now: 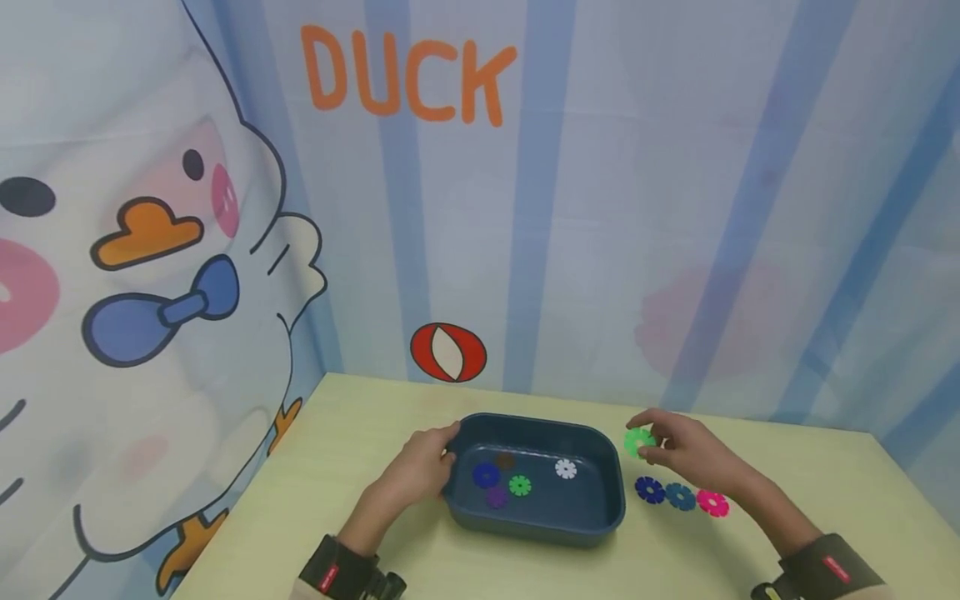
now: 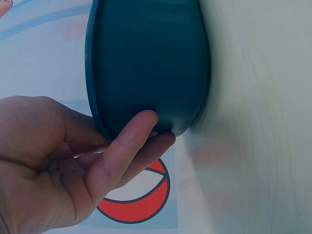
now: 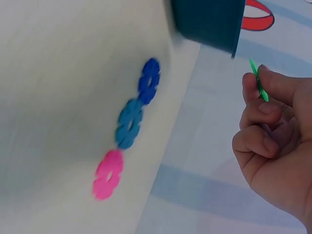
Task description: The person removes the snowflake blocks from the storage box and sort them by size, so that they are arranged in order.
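A dark teal basin (image 1: 536, 527) stands on the table, and my left hand (image 1: 417, 463) grips its left end, thumb at the rim and fingers against the outer wall (image 2: 146, 63). Between the thumb and fingers of my right hand (image 1: 693, 450) is a green notched plastic disc (image 1: 638, 442), pinched above the table just right of the basin. The right wrist view shows this green disc (image 3: 259, 83) edge-on. Inside the basin lie a blue disc (image 1: 486, 475), a brown one (image 1: 506, 460), a purple one (image 1: 497, 497), a green one (image 1: 520, 485) and a white one (image 1: 566, 468).
Right of the basin, a dark blue disc (image 1: 649, 490), a teal-blue disc (image 1: 680, 497) and a pink disc (image 1: 712, 503) lie in a row on the pale yellow table (image 1: 300, 500). A printed curtain (image 1: 465, 208) hangs behind the table and along its left side.
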Demonstrator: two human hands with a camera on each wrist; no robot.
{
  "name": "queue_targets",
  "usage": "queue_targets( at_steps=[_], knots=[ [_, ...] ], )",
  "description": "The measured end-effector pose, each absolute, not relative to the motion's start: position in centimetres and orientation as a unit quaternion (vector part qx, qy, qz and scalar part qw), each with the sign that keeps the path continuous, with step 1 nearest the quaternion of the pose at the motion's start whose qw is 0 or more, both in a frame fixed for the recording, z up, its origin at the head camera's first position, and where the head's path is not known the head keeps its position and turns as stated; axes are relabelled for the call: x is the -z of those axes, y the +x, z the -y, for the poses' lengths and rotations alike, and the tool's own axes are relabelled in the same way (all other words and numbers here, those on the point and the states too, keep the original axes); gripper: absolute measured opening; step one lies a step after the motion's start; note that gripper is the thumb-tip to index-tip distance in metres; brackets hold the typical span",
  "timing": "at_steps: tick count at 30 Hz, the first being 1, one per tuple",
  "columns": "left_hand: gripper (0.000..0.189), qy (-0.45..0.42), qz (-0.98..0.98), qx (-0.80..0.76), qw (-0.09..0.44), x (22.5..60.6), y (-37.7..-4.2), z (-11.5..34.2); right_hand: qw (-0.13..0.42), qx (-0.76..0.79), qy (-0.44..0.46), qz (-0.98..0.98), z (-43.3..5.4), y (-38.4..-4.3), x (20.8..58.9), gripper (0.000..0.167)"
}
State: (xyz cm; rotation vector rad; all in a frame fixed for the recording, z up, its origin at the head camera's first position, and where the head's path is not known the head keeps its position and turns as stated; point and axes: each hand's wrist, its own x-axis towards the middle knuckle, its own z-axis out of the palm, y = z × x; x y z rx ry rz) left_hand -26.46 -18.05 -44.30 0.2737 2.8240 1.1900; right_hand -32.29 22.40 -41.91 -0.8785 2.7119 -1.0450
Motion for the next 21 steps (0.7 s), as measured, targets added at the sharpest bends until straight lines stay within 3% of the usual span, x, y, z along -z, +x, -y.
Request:
queue_targets(
  at_steps=[21],
  knots=[
    [0.056,0.081,-0.917,-0.388,0.036,44.4,-26.4,17.9,0.047,0.349,-0.223,-0.909,-30.5,-31.5,44.3,0.040]
  ],
)
